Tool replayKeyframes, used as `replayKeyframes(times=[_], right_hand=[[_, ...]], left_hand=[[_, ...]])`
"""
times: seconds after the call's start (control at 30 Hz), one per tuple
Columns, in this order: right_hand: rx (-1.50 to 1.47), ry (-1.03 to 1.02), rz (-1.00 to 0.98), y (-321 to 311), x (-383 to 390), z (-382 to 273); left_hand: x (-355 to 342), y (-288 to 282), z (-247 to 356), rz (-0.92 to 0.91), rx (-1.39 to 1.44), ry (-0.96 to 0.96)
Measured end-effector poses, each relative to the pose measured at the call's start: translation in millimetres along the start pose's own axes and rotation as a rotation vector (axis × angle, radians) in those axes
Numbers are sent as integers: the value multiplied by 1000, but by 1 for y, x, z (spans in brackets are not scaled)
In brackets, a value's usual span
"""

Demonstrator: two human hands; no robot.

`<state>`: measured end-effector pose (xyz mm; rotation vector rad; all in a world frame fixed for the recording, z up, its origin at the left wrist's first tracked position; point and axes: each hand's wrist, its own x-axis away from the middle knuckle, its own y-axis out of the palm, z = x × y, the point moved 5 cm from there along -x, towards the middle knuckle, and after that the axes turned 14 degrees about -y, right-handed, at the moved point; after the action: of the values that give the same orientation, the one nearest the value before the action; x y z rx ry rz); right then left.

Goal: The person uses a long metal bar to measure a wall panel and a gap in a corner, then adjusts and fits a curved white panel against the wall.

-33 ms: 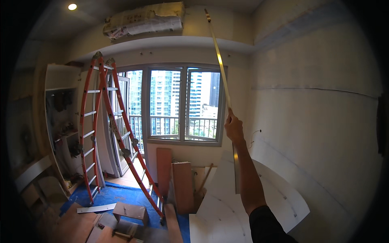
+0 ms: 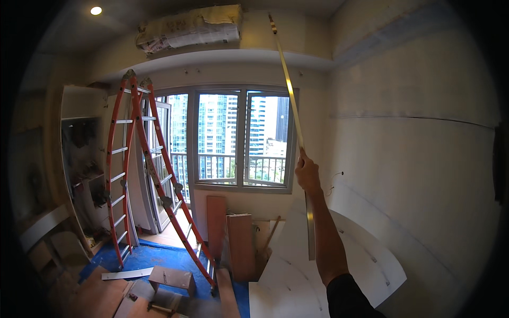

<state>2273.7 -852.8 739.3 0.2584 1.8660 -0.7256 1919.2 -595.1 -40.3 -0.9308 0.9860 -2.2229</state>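
Note:
My right hand (image 2: 307,174), raised on an outstretched arm, is closed around a long, thin, shiny yellowish metal strip (image 2: 292,103). Its far end, banded dark and light, reaches up in front of the wall below the ceiling; I cannot tell whether it touches. Below my fist the strip continues downward, ending over a large white curved panel (image 2: 297,265). Beyond the strip is the window (image 2: 217,138). My left hand does not appear.
An orange folding ladder (image 2: 139,114) stands spread on a blue sheet (image 2: 151,254) at left. Reddish boards (image 2: 241,246) lean below the window. A box-like wooden piece (image 2: 172,278) and loose boards lie near it. A wrapped unit (image 2: 191,29) hangs high; an open cabinet (image 2: 82,159) stands far left.
My right hand and the metal strip's lower end are very slightly lower. The whole view has shifted a little; my grip looks the same.

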Motion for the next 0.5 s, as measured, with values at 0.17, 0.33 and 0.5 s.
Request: replayKeyframes(times=[0.17,0.33,0.5], right_hand=[[-211,-28,29,-5,69,-24],[-130,78,-35,-7,-14,-14],[-219,9,6,11,-16,-20]], left_hand=[[4,2,-5,-5,20,-33],[1,3,-4,-12,3,-15],[-9,10,-1,21,91,-83]])
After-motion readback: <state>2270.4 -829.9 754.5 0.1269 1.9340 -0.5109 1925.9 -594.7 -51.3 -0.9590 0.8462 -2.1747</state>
